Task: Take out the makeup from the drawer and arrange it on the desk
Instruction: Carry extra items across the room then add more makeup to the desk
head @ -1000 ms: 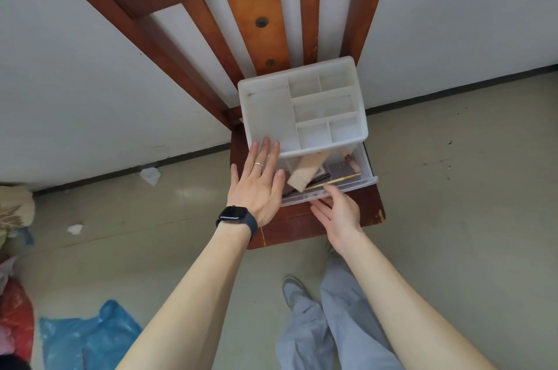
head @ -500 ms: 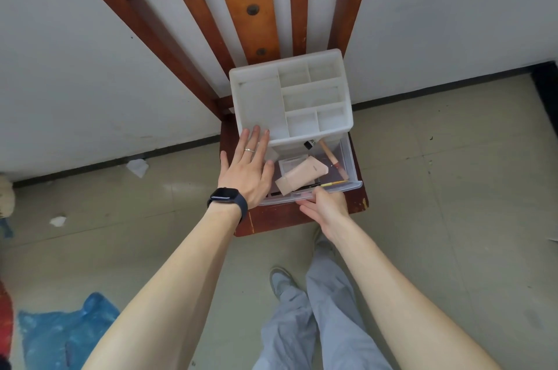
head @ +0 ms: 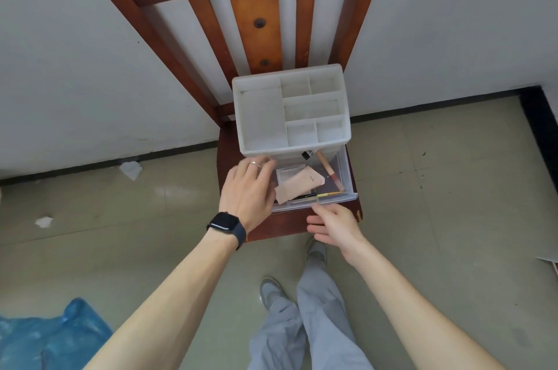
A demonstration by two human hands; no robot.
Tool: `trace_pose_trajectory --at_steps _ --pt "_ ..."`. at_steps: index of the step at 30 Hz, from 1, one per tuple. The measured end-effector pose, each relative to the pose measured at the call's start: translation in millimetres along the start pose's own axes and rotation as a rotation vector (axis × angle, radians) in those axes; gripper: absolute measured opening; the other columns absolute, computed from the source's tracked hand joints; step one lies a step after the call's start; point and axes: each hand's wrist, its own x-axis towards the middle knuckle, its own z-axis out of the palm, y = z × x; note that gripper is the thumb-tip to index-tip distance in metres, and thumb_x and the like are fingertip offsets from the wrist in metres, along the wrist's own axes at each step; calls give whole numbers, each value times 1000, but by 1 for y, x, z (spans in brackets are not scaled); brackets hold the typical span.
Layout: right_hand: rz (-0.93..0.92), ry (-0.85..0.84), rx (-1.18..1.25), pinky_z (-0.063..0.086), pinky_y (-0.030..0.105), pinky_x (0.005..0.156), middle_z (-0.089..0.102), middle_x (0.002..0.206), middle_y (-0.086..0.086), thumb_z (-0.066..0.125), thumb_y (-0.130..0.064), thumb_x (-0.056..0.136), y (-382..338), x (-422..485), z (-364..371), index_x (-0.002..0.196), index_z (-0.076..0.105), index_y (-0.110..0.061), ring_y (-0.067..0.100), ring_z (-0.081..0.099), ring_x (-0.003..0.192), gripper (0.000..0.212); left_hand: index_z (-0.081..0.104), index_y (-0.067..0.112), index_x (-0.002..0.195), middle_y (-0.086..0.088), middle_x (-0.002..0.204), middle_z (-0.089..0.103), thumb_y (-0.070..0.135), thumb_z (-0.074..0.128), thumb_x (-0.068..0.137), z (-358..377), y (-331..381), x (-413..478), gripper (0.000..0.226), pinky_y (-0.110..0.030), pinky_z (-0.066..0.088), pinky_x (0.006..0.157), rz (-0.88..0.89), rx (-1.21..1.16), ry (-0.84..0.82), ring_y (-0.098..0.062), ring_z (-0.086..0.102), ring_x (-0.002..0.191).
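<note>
While the drawer [head: 338,200] stands open at frame centre — beige packet [head: 297,185] and brush [head: 329,171] inside — my left hand [head: 247,188] curls over its left edge; whether it grips anything, I cannot tell. My right hand [head: 332,223] hangs slack just below.

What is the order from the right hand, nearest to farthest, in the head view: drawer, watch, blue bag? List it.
1. drawer, open on the chair seat, just beyond the fingertips of the right hand.
2. watch, on the left wrist.
3. blue bag, on the floor at far lower left.
</note>
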Motion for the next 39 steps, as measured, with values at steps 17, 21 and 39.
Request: trace_pose_trajectory --at_steps 17,21,39 --pt "-1053 433 -1172 43 33 77 70 103 -17 79 -12 81 21 30 -47 107 76 -31 19 55 104 32 57 13 112 -8 112 53 36 60 94 30 36 32 29 -38 48 77 -308 -259 -438 -29 54 101" --pt "-1055 431 -1200 37 33 86 70 101 -14 70 -22 86 9 22 -40 103 76 -28 18 55 103 19 53 20 111 1 104 50 37 60 95 8 24 12 25 -35 48 72 -388 -392 -370 -24 54 86" --pt "-749 121 -1763 35 48 112 50 132 9 69 -40 85 -71 52 45 133 46 -17 31 44 126 59 57 18 103 15 90 60 34 69 90 -19 -32 -97 24 -12 40 64 -1160 -909 62 4 55 80"
